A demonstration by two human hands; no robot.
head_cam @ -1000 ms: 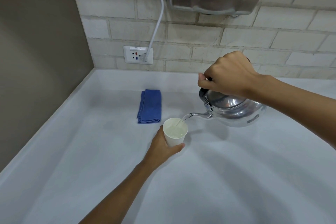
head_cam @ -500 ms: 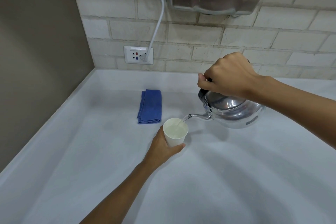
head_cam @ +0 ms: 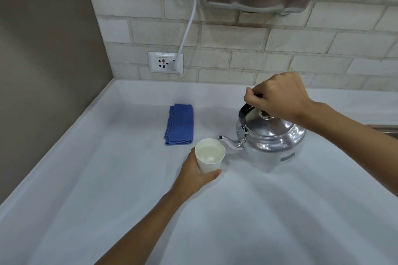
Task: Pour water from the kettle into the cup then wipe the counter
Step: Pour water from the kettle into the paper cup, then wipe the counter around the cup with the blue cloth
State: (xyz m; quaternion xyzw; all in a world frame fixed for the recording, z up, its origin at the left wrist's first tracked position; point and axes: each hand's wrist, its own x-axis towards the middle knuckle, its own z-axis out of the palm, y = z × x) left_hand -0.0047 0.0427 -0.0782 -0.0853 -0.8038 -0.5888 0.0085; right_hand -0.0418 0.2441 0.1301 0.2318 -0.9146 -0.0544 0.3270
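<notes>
Shiny metal kettle upright on white counter, white paper cup filled with water.
Right hand clenched on kettle handle; left hand wrapped around cup, just left of spout. Folded blue cloth lies behind cup.

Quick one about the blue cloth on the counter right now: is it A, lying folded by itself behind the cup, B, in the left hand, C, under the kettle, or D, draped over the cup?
A: the blue cloth lies folded on the counter behind the cup, untouched; the left hand grips the cup and the right hand holds the kettle handle.
</notes>
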